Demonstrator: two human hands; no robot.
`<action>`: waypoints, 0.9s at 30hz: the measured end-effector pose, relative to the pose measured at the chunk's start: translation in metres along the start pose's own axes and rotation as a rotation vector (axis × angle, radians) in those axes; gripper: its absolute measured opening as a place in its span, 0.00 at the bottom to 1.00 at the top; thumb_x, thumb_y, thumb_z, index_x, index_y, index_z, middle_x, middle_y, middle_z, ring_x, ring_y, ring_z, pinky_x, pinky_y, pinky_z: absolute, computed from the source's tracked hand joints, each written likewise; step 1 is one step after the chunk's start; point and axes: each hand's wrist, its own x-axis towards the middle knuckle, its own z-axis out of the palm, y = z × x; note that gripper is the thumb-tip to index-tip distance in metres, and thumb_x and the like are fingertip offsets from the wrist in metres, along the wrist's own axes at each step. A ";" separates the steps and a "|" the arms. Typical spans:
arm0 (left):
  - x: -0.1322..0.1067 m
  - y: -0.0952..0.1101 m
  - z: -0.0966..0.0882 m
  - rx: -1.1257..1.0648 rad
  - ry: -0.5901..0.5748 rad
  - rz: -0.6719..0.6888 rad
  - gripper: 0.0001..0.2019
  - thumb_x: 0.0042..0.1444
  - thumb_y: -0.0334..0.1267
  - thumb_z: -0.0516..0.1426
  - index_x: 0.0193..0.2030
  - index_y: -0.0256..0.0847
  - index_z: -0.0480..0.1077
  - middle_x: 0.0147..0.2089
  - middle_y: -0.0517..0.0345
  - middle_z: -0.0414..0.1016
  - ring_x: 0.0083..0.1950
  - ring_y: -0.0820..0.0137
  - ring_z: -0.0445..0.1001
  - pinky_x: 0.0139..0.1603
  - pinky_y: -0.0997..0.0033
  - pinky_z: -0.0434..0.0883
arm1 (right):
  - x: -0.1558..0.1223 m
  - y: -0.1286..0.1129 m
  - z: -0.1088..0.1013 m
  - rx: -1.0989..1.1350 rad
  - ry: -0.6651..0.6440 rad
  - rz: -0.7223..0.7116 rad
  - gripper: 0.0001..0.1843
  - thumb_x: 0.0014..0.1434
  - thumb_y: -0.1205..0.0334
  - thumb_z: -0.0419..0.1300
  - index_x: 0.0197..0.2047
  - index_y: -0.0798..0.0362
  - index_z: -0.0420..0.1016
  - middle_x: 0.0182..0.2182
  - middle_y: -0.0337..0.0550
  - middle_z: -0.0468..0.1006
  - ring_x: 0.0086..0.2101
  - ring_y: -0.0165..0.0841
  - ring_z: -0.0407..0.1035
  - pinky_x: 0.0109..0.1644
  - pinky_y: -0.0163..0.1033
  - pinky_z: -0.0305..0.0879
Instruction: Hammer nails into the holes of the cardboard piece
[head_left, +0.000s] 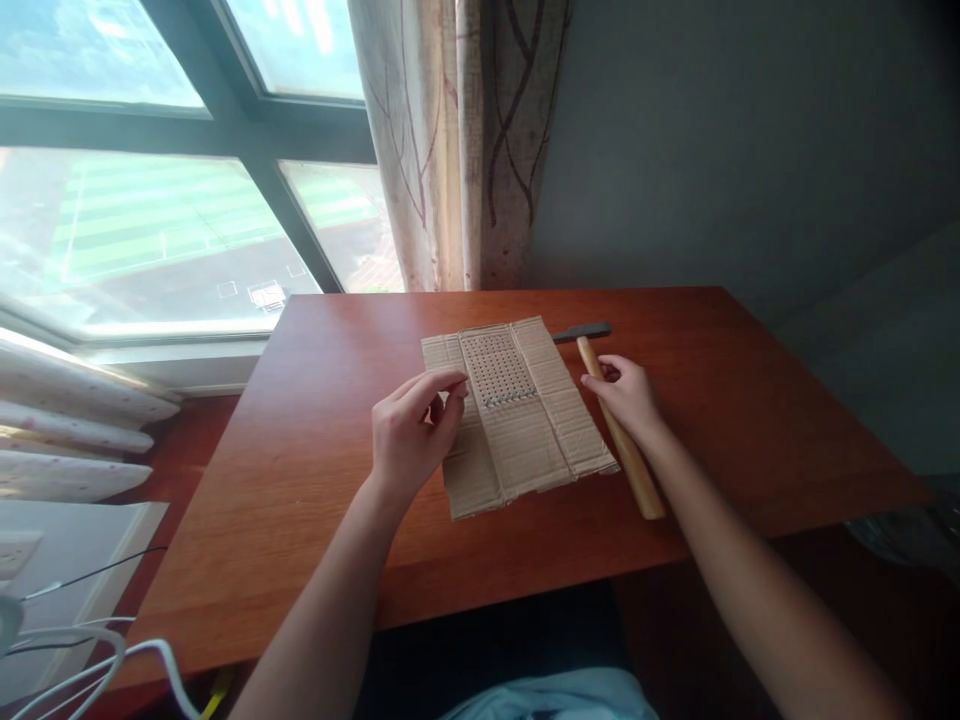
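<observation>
A sheet of corrugated cardboard (525, 445) lies on the table, with a grid of small dark dots or holes (499, 368) in its upper middle. A row of small marks runs along the grid's lower edge. Over the sheet's left side, my left hand (420, 420) is closed in a pinch, thumb against forefinger; what sits between the fingertips, if anything, is too small to make out. Right of the cardboard, my right hand (626, 395) grips a hammer (634, 470) by its wooden handle. The hammer's dark head (589, 331) points away from me, partly behind the cardboard's far corner.
The reddish-brown wooden table (300, 450) has its far edge by a curtain (450, 150) and a grey wall (675, 150). A large window (172, 220) is at the left. White cables (150, 650) hang by the table's near left corner.
</observation>
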 end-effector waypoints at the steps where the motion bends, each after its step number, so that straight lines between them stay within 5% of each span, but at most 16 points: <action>1: 0.000 0.000 0.000 0.000 0.001 0.008 0.07 0.61 0.33 0.57 0.41 0.40 0.76 0.33 0.59 0.80 0.25 0.79 0.68 0.30 0.79 0.69 | 0.002 0.002 0.004 -0.029 -0.001 -0.008 0.20 0.48 0.53 0.64 0.41 0.59 0.77 0.35 0.48 0.78 0.34 0.37 0.70 0.41 0.42 0.66; 8: 0.000 0.002 0.000 0.002 0.021 0.044 0.06 0.59 0.31 0.57 0.41 0.40 0.76 0.32 0.60 0.80 0.24 0.79 0.68 0.29 0.79 0.68 | 0.012 0.002 0.028 -0.152 0.063 0.001 0.13 0.48 0.55 0.63 0.33 0.55 0.78 0.29 0.44 0.77 0.31 0.36 0.67 0.37 0.40 0.61; 17: -0.002 0.000 0.001 0.008 0.020 0.026 0.07 0.59 0.32 0.57 0.40 0.40 0.76 0.32 0.60 0.80 0.25 0.78 0.69 0.29 0.78 0.69 | 0.013 0.002 0.034 -0.219 0.079 -0.001 0.09 0.49 0.56 0.63 0.30 0.53 0.76 0.29 0.43 0.75 0.31 0.36 0.66 0.35 0.39 0.57; 27: -0.002 -0.002 0.000 -0.019 0.160 -0.008 0.06 0.57 0.31 0.59 0.40 0.40 0.77 0.30 0.60 0.78 0.24 0.79 0.67 0.27 0.78 0.67 | 0.011 0.004 0.041 0.004 0.154 0.027 0.13 0.46 0.50 0.66 0.29 0.51 0.73 0.28 0.42 0.73 0.29 0.34 0.64 0.35 0.39 0.58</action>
